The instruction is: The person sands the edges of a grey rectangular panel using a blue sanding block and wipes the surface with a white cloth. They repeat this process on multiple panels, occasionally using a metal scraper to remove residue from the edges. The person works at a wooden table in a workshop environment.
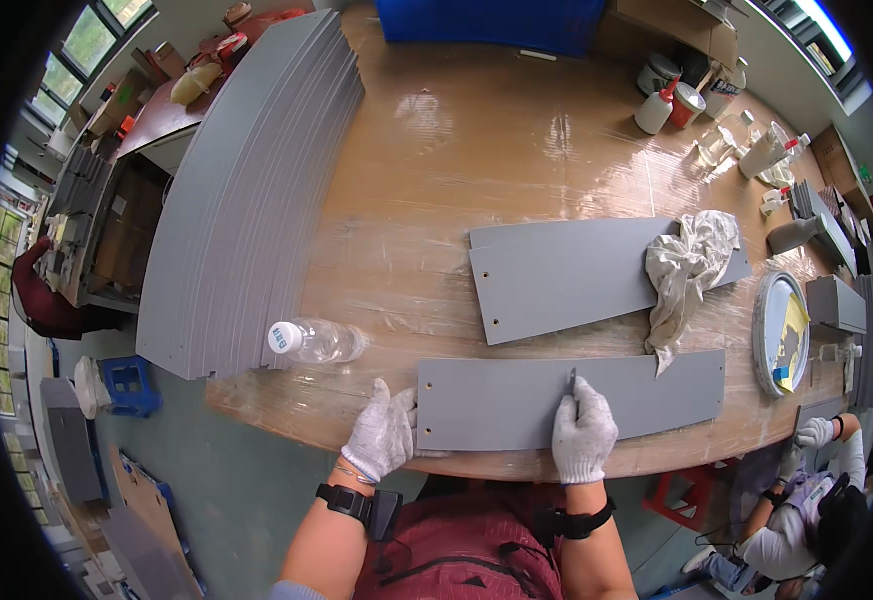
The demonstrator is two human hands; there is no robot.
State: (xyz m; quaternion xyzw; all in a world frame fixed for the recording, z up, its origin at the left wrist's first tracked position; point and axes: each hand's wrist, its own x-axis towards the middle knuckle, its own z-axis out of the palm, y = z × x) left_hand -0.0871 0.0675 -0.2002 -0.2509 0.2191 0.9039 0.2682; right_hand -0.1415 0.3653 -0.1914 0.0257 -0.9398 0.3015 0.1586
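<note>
Tabletop [407, 210] open between board stack [242, 190] and rear panel [557, 280]; bottle [325, 342] narrows gap to front panel [497, 405]; rag [692, 262], tray [761, 335] block right.

Smooth and matt, this long grey rectangular panel [497, 405], near side; crumpled cloth, that white rag [695, 250] at right; glossy clear plastic, the cylindrical bottle [329, 341] left; wrinkled transparent film [557, 140] gleams across the brown counter [397, 260]!

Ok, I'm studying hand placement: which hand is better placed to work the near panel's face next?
Probably the right hand: it holds a small dark tool over the near panel; the left hand is at that panel's left end.
</note>
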